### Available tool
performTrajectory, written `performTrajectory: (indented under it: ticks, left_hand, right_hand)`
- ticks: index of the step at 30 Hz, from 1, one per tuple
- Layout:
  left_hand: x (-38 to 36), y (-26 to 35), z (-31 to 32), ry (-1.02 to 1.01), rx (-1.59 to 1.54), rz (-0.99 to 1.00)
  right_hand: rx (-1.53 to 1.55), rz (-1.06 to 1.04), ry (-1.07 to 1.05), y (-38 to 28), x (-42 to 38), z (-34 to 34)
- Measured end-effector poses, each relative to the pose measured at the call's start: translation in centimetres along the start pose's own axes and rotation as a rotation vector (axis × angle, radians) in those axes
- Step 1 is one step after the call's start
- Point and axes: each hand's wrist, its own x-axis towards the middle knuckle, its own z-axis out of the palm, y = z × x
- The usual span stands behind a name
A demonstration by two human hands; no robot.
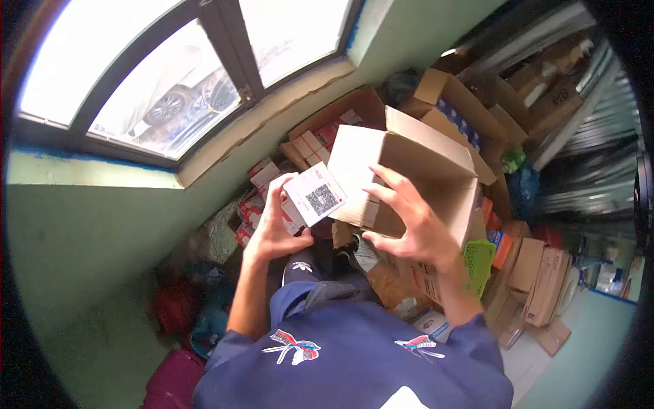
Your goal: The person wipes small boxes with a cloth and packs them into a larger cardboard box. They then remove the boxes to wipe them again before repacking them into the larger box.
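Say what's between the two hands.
In the head view, between left hand and right hand lie a small white box, held by the left, and part of the open carton.

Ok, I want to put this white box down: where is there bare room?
Bare floor shows at lower right, between the navy sleeve and the stacked brown cartons. The windowsill below the window looks bare but narrow. Crowded: around the open carton, with red-and-white boxes left and a green basket right.
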Motion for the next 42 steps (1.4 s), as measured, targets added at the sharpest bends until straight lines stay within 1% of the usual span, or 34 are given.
performTrajectory:
  ticks: [1,2,3,4,5,6,7,8,9,10,11,13,14,15,16,17,18,19,21,22,24,26,27,28,30,31,32,35,39,40,42]
  left_hand:
    - [1.2,2.5,-0.8,-0.142,-0.21,-0.118]
    - [2.3,3.1,-1.2,-0.264,-0.24,-0.055]
    - [3.2,3.7,-0.9,-0.368,-0.472,-0.071]
    - [4.2,4.2,-0.6,-0.468,-0.699,-0.089]
    - [5.2,4.6,-0.4,-0.573,-0.807,-0.144]
    - [5.7,4.9,0.1,-0.603,-0.929,-0.226]
    - [5.9,4.6,0.7,-0.677,-1.037,-0.265]
    - [6.2,3.6,1.5,-0.751,-1.142,-0.302]
    - [6.3,1.5,2.9,-0.747,-1.218,-0.28]
    - [6.6,0.9,3.7,-0.756,-1.209,-0.281]
    - [7.1,0.7,4.5,-0.752,-1.203,-0.312]
    - [8.0,0.9,6.1,-0.727,-1.192,-0.354]
    - [8.0,0.9,7.1,-0.629,-1.134,-0.331]
    - [9.0,2.0,7.7,-0.582,-1.013,-0.247]
    - [9.7,3.0,7.8,-0.533,-0.892,-0.168]
    - [9.6,1.8,7.6,-0.401,-0.715,-0.135]
    - [9.2,0.5,7.3,-0.26,-0.66,-0.184]
    - [8.5,-0.2,6.5,-0.196,-0.646,-0.236]
    - [6.4,-1.6,5.3,-0.101,-0.664,-0.322]
    - [5.1,-2.5,4.8,-0.102,-0.663,-0.319]
    - [2.6,-4.0,4.0,-0.101,-0.583,-0.405]
    - [0.1,-4.7,3.6,-0.086,-0.584,-0.476]
    - [-0.9,-4.9,3.4,-0.072,-0.559,-0.491]
    - [-2.0,-5.0,3.4,-0.058,-0.565,-0.528]
    - [-3.7,-5.4,3.5,-0.047,-0.539,-0.569]
    - [-4.3,-5.7,3.8,-0.034,-0.537,-0.571]
    - [-4.8,-6.0,4.0,-0.034,-0.548,-0.578]
    - [-5.4,-5.2,4.6,-0.024,-0.499,-0.612]
    - [-5.2,-4.2,5.2,-0.052,-0.526,-0.598]
    - [-5.1,-4.1,5.4,-0.055,-0.511,-0.622]
    - [-5.0,-4.2,5.5,-0.057,-0.496,-0.651]
  right_hand:
    - [-0.027,-0.054,-0.067,-0.9,0.8,-1.8]
    - [-0.053,-0.106,-0.137,-1.6,1.4,-3.3]
    - [-0.098,-0.178,-0.208,-1.7,1.6,-4.4]
    - [-0.105,-0.171,-0.197,-1.8,1.7,-5.4]
    - [-0.024,-0.176,-0.265,-1.8,1.7,-6.2]
    - [0.061,-0.183,-0.335,-1.9,1.8,-6.9]
    - [0.212,-0.155,-0.361,-2.0,1.9,-7.5]
    - [0.207,-0.161,-0.35,-2.0,1.7,-7.8]
    - [0.197,-0.085,-0.389,-2.0,1.4,-8.1]
    - [0.189,-0.006,-0.427,-1.9,1.1,-8.2]
    - [0.078,-0.014,-0.352,-1.1,0.5,-7.9]
    - [0.115,0.009,-0.303,-0.6,-0.3,-8.6]
    - [0.151,0.03,-0.265,-0.3,-0.5,-9.1]
    - [0.138,0.018,-0.215,-0.1,-1.1,-9.7]
    - [0.028,-0.024,-0.165,1.3,-1.7,-10.3]
    - [-0.043,0.073,-0.109,2.1,-2.7,-10.8]
    - [-0.113,0.17,-0.054,2.9,-3.5,-11.2]
    - [-0.113,0.169,-0.048,4.0,-4.3,-11.0]
    - [-0.22,0.332,0.072,6.7,-5.5,-9.6]
    - [-0.221,0.331,0.075,8.0,-5.9,-8.3]
    - [-0.265,0.392,0.101,11.2,-6.3,-5.2]
    - [-0.301,0.36,0.168,14.7,-6.8,-1.6]
    - [-0.334,0.348,0.216,15.5,-6.7,0.0]
    - [-0.312,0.383,0.222,15.8,-6.4,1.2]
    - [-0.303,0.36,0.274,16.9,-5.9,4.1]
    - [-0.284,0.335,0.285,17.3,-5.6,5.4]
    - [-0.265,0.358,0.264,17.6,-5.3,6.6]
    - [-0.323,0.337,0.227,20.3,-4.7,10.3]
    - [-0.199,0.332,0.235,20.5,-3.2,11.0]
    - [-0.196,0.33,0.233,20.7,-2.8,10.9]
    - [-0.135,0.271,0.259,21.2,-2.1,10.9]
